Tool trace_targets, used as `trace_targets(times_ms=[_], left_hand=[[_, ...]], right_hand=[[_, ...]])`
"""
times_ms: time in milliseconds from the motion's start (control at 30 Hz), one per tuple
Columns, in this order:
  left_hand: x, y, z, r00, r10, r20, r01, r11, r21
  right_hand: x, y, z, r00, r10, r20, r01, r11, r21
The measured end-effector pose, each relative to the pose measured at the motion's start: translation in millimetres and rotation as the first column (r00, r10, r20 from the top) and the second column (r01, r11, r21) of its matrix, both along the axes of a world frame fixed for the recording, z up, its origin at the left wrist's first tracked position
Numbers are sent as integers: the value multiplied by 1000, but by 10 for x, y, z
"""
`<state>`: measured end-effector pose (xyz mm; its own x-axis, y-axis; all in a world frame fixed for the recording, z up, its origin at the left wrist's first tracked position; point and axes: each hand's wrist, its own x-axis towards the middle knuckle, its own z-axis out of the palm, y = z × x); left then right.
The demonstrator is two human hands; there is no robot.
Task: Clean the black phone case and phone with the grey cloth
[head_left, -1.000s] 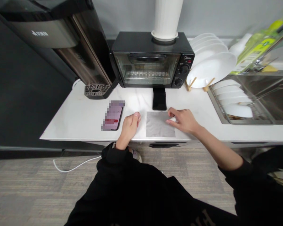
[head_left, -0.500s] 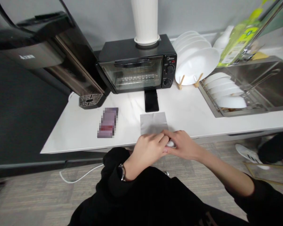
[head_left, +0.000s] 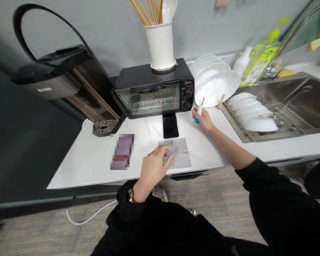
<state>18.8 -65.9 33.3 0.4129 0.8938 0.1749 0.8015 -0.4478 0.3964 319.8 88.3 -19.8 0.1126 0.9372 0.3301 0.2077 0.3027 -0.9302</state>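
Observation:
My right hand (head_left: 204, 119) is closed around a small white bottle (head_left: 199, 110) with a blue lower end (head_left: 196, 121). It is at the back of the counter, between the toaster oven (head_left: 151, 97) and the front white plate (head_left: 215, 89). My left hand (head_left: 157, 161) has its fingers curved and apart, with nothing in them. Its fingertips are over the left part of a square grey cloth (head_left: 179, 153); whether they touch it I cannot tell. Behind the cloth lies a black phone (head_left: 170, 126).
A blurred-out purple item (head_left: 122, 153) lies left on the white counter (head_left: 96, 170). Behind it stands a tall black drinks machine (head_left: 77, 85). A white holder (head_left: 160, 44) with chopsticks tops the oven. At right are a metal sink (head_left: 287, 92), stacked bowls (head_left: 251, 110) and a green soap bottle (head_left: 261, 58).
My hands were together at the counter's front edge around something white. They have parted: my right hand has gone back and right with the small bottle, my left has opened over the cloth.

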Motion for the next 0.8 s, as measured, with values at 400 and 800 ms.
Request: trace_targets(times_ms=[400,800], left_hand=[[685,1116,-10,890,365,-274,-368,929,44],[105,1445,-62,929,117,-352,-167,979,-114]], right_hand=[[-14,-473,-64,848,-528,48,510,837,197],[-676,-434,135,861,41,507,-138,978,156]])
